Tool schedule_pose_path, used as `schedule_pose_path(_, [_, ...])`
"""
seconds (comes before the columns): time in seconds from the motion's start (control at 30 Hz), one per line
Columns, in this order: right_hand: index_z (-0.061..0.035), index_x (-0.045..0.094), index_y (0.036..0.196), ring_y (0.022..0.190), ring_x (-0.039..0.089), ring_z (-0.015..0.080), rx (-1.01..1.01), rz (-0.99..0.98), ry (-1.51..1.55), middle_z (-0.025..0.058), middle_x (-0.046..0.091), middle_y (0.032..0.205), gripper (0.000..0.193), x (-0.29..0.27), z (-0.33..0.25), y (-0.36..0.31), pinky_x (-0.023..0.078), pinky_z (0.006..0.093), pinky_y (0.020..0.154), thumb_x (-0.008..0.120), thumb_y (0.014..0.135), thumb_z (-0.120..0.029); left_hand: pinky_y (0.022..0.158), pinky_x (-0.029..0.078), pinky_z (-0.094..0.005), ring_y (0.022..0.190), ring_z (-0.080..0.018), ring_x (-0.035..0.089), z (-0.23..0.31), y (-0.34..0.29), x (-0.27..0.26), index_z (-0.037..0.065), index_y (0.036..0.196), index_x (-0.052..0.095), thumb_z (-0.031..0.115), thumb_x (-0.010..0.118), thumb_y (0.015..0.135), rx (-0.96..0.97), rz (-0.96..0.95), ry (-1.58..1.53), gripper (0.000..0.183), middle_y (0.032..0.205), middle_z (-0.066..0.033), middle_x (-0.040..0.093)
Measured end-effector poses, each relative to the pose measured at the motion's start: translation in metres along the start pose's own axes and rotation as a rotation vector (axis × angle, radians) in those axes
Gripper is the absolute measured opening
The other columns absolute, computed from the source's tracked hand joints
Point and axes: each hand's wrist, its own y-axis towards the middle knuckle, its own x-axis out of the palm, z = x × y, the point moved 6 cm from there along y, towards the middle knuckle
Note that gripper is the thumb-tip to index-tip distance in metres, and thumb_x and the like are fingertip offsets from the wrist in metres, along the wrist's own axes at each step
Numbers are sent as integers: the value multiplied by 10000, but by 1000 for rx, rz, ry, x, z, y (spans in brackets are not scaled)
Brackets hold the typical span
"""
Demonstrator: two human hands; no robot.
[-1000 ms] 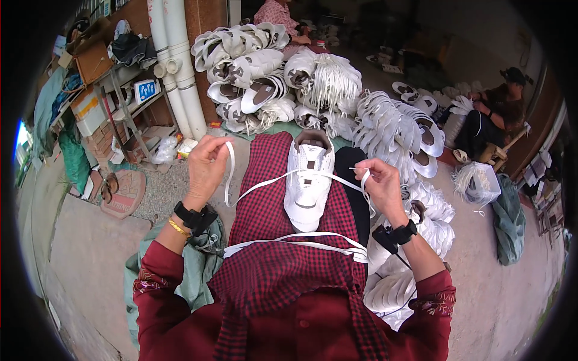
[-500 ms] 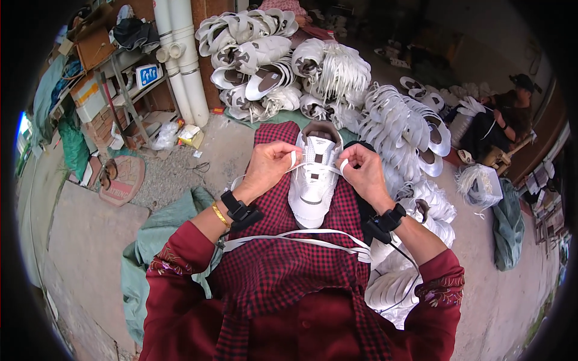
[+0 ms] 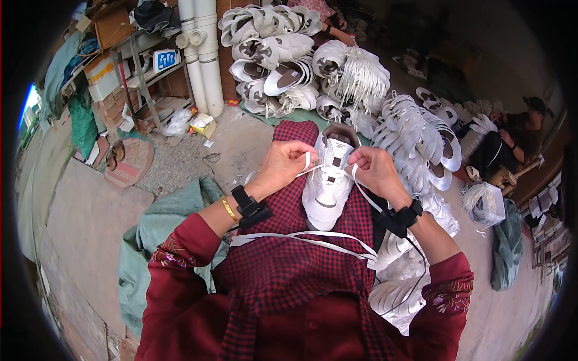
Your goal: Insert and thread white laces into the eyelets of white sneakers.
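A white sneaker [image 3: 326, 195] with a brown lining rests on my lap, its toe toward me, on a red-and-black checked apron [image 3: 283, 268]. At its left side my left hand [image 3: 285, 167] pinches a white shoelace [image 3: 309, 159], which loops up between thumb and fingers. My right hand [image 3: 377, 171], on the other side of the tongue, is closed on the lace too, and an end hangs down toward my wrist. Between the hands the lace runs across the shoe through its eyelets. Several more white laces [image 3: 301, 236] lie across the apron below the toe.
Stacked white shoe uppers [image 3: 274, 51] stand ahead, and more [image 3: 415, 135] spread down my right side. A green cloth sack [image 3: 162, 231] lies at my left. Further right, a person [image 3: 512, 138] sits beside a clear bag of laces [image 3: 483, 203]. Cluttered shelves [image 3: 147, 78] stand far left.
The view has shifted, so the scene sits further right. My right hand has drawn in closer to the shoe's tongue, and the lace end now hangs along my right wrist.
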Motion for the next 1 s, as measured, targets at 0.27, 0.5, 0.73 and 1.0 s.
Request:
schedule_pose_path(0.27, [23, 640, 902, 742, 630, 113, -153, -46, -118, 31, 679, 784, 142, -21, -23, -4, 498, 259, 653, 631, 760, 31, 614, 532, -218, 710, -60, 641, 4, 3, 3, -12, 1015, 698, 69, 642, 939, 72, 63, 101, 124, 814, -34, 695])
schedule_pose_path(0.5, [5, 587, 828, 687, 655, 319, -396, 28, -138, 144, 651, 734, 146, -2, -56, 13, 515, 391, 637, 555, 708, 82, 580, 513, -239, 651, -68, 637, 16, 1, 6, -10, 932, 701, 66, 666, 898, 143, 71, 194, 90, 729, -45, 693])
schedule_pose_path(0.73, [6, 584, 824, 701, 651, 291, -484, -34, -138, 117, 616, 695, 162, 22, -56, 27, 521, 390, 641, 566, 692, 98, 535, 479, -236, 612, -45, 611, 33, -5, 7, -2, 890, 678, 26, 655, 879, 371, 169, 378, 38, 679, -40, 663])
schedule_pose_path(1.0, [1, 592, 840, 718, 685, 160, -348, -100, 11, 75, 676, 758, 150, 23, -43, 35, 538, 288, 660, 619, 717, 85, 514, 467, -242, 563, -63, 603, 30, -8, 9, 1, 870, 666, -21, 641, 849, 355, 187, 320, 39, 658, -47, 648])
